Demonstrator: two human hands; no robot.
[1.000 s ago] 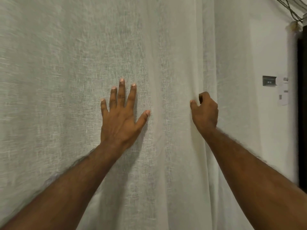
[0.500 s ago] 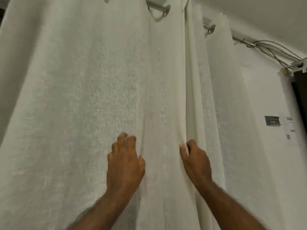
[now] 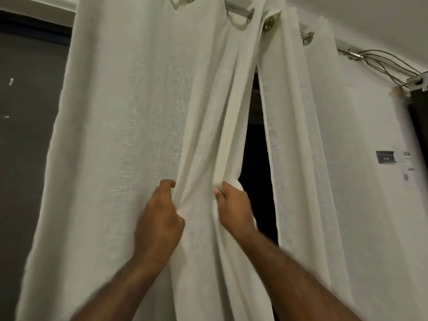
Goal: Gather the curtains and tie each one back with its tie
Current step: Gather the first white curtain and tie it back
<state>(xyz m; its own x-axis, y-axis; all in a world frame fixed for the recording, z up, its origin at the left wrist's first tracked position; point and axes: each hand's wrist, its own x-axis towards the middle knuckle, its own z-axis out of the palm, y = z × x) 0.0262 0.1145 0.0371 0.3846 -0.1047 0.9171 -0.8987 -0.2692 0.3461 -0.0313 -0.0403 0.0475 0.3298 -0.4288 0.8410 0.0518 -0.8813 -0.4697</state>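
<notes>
The right hand (image 3: pixel 234 207) pinches the left curtain (image 3: pixel 129 135) by its inner edge while the left hand (image 3: pixel 159 218) clutches a fold, evidently to bunch it for tying.

Dim, even indoor light on the curtain (image 3: pixel 129 135); forearms smear with motion blur (hands less so); wide-angle bowing at the edges.

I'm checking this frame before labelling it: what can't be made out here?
- Curtain ties: none shows in the head view.
- Left curtain: its bottom is cut off by the lower edge.
- Left hand and right hand: fingertips buried in folds, so each grip's depth is hidden.
- Wall labels: too small to read.
- Gap between curtains: too dark to see into.
</notes>
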